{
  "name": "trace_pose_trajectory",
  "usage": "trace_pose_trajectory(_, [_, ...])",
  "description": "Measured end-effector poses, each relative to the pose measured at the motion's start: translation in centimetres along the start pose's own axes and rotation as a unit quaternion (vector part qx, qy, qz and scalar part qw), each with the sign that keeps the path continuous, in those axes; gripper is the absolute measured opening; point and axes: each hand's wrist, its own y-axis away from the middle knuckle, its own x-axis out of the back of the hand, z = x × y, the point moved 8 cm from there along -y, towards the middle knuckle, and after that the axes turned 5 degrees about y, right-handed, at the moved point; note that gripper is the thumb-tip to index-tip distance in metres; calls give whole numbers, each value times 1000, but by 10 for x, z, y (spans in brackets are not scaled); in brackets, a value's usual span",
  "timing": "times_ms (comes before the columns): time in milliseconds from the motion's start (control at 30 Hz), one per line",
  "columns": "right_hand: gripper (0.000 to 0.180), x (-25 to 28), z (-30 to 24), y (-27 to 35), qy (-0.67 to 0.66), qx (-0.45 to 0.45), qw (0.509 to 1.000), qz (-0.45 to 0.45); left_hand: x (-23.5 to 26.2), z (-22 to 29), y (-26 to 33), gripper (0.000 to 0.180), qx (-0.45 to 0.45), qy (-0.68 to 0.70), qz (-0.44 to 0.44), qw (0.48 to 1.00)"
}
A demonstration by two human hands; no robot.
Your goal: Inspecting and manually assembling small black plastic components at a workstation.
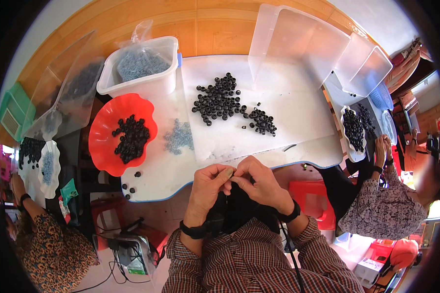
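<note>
Two hands are together just off the front edge of the table (154, 186). The left hand (208, 188) and the right hand (261, 188) each pinch, thumb against finger, at a small dark piece (233, 173) where their tips meet. It is mostly covered, so its exact shape cannot be told.

Beyond them on the table lie a large pile (217, 101) and a small pile (262, 122) of rounded black parts. More sit in the red bowl (100, 119) to the left, behind a few strays (137, 174). Blue-grey bits (179, 137) are scattered between bowl and large pile; a bag (142, 64) of similar bits sits in the white tub (138, 85).

The black parts look light, hard and stiff, probably plastic, and unlikely to break under a pinch. Being smooth and round, they may roll or slip; the best hold is likely thumb and forefinger across opposite sides, leaving any opening clear.
</note>
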Motion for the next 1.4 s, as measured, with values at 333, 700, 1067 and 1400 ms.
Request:
trace_pose_trajectory(333, [18,-2,5,-5,-51,-33,994,-92,-2,1,4,16,21,23,-21,999])
trace_pose_trajectory(700, [15,8,34,-9,-104,-105,987,-60,26,28,7,17,-72,-51,90,992])
trace_pose_trajectory(1067, [8,13,52,-36,176,-8,977,119,22,9,5,20,-58,41,69,995])
trace_pose_trajectory(1400, [18,9,35,-35,212,26,969,121,25,6,5,20,-55,69,64,994])
